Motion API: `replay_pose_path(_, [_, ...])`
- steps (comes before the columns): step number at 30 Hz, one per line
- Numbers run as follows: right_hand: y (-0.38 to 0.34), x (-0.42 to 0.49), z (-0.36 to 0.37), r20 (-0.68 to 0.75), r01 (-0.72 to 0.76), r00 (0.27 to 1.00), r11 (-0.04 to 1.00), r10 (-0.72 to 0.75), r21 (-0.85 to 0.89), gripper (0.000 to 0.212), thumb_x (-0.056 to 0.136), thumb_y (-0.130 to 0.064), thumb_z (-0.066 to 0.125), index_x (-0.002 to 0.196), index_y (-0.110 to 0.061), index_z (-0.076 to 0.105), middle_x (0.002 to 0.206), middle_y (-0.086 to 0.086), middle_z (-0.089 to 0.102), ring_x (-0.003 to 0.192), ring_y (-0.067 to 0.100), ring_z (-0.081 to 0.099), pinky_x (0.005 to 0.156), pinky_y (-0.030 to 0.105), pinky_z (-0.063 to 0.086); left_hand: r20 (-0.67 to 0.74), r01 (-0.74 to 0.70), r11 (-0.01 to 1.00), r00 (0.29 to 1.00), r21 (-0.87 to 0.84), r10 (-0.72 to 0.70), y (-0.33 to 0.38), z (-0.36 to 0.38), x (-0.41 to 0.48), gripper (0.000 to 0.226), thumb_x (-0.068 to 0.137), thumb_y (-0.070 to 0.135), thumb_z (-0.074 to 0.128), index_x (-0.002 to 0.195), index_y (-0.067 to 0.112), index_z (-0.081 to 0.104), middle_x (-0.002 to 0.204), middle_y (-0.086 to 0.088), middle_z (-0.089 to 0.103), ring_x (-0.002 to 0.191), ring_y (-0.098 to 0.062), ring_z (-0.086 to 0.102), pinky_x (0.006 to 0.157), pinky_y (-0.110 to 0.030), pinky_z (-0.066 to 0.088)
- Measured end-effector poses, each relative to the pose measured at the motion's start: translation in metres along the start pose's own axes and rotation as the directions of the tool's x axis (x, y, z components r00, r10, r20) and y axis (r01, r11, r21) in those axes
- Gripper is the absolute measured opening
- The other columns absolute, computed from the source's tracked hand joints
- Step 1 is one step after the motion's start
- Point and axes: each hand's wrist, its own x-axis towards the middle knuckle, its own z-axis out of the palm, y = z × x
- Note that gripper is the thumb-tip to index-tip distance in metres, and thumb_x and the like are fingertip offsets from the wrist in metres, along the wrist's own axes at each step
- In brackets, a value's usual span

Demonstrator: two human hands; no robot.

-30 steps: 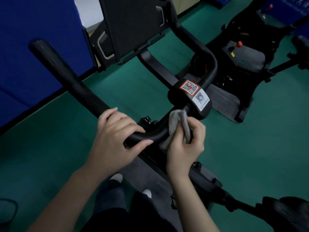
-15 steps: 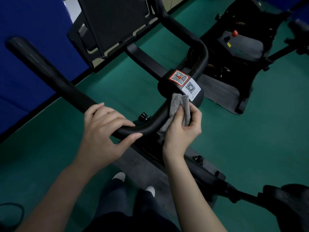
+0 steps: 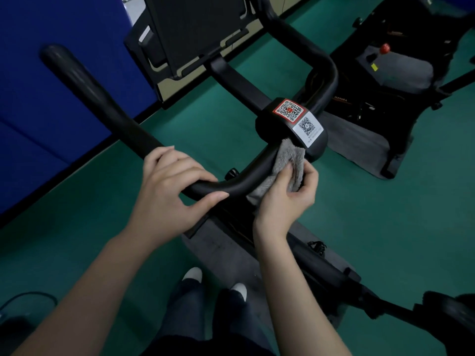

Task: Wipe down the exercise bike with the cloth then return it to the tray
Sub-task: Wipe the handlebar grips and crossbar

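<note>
Over the last second I've slid the cloth [image 3: 285, 163] up the handlebar [image 3: 123, 116] until its top edge touches the sticker block [image 3: 290, 124]. That stretch looks covered, but I judge most of the bike is still unwiped. My right hand [image 3: 285, 199], just below the block, has its fingers clamped on the cloth. My left hand [image 3: 167, 191], down-left of the block, has fingers curled round the handlebar. The block's edge stops me going upward; bare bar lies open between my hands. No tray in view.

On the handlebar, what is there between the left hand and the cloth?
Only a bare bend of the black handlebar; nothing sits on it between the left hand and the cloth. The head view shows this.
</note>
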Motion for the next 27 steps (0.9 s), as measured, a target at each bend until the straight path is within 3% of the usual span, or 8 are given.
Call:
replay_pose_path(3, [0.008, -0.022, -0.004, 0.004, -0.082, 0.997, 0.996, 0.082, 0.043, 0.017, 0.092, 0.004, 0.051, 0.097, -0.011, 0.055, 0.095, 0.005, 0.060, 0.090, 0.010, 0.059, 0.086, 0.023, 0.048, -0.013, -0.008, 1.000, 1.000, -0.015, 0.008, -0.001, 0.001, 0.001, 0.034, 0.081, 0.049, 0.063, 0.078, 0.016, 0.073, 0.079, 0.009, 0.066, 0.086, -0.017, 0.058, 0.104, -0.034, 0.024])
replay_pose_path(7, [0.010, -0.061, -0.005, -0.016, -0.184, 0.983, 0.980, 0.185, 0.079, 0.012, 0.089, -0.009, 0.050, 0.097, -0.017, 0.055, 0.100, 0.010, 0.061, 0.094, 0.020, 0.059, 0.092, 0.041, 0.048, -0.038, -0.022, 0.999, 0.999, -0.024, 0.021, -0.003, 0.003, 0.000, 0.031, 0.082, 0.048, 0.064, 0.079, 0.018, 0.072, 0.080, 0.011, 0.065, 0.088, -0.012, 0.054, 0.106, -0.031, 0.022])
replay_pose_path(11, [0.008, -0.086, 0.001, -0.044, -0.276, 0.958, 0.950, 0.285, 0.148, 0.015, 0.084, -0.016, 0.049, 0.097, -0.019, 0.055, 0.099, 0.012, 0.061, 0.092, 0.024, 0.060, 0.092, 0.050, 0.048, -0.026, -0.054, 0.998, 0.998, -0.031, 0.053, -0.007, 0.002, 0.000, 0.030, 0.083, 0.047, 0.063, 0.081, 0.018, 0.072, 0.082, 0.012, 0.065, 0.090, -0.012, 0.055, 0.106, -0.033, 0.023])
replay_pose_path(19, [0.008, -0.117, 0.011, -0.063, -0.406, 0.897, 0.871, 0.438, 0.276, 0.012, 0.083, -0.006, 0.055, 0.090, -0.017, 0.057, 0.086, 0.011, 0.063, 0.079, 0.026, 0.057, 0.075, 0.045, 0.046, 0.038, -0.119, 0.992, 0.992, -0.046, 0.121, -0.014, -0.004, -0.002, 0.030, 0.085, 0.045, 0.060, 0.092, 0.018, 0.072, 0.089, 0.010, 0.065, 0.095, -0.014, 0.055, 0.107, -0.034, 0.021])
replay_pose_path(23, [0.000, -0.082, 0.008, -0.155, -0.327, 0.909, 0.893, 0.386, 0.308, 0.016, 0.090, 0.005, 0.053, 0.090, -0.011, 0.058, 0.089, 0.010, 0.062, 0.084, 0.022, 0.059, 0.086, 0.044, 0.050, 0.079, -0.151, 0.988, 0.985, -0.045, 0.154, -0.019, -0.006, -0.002, 0.032, 0.087, 0.047, 0.057, 0.097, 0.021, 0.071, 0.092, 0.011, 0.065, 0.098, -0.014, 0.054, 0.108, -0.032, 0.020])
replay_pose_path(27, [-0.005, -0.073, -0.002, -0.149, -0.151, 0.974, 0.981, 0.169, 0.124, 0.014, 0.089, 0.001, 0.059, 0.088, -0.013, 0.062, 0.087, 0.006, 0.065, 0.084, 0.016, 0.061, 0.083, 0.035, 0.051, 0.086, -0.159, 0.986, 0.983, -0.054, 0.163, -0.020, -0.007, -0.001, 0.034, 0.087, 0.049, 0.056, 0.099, 0.020, 0.071, 0.092, 0.011, 0.064, 0.098, -0.012, 0.053, 0.108, -0.032, 0.019])
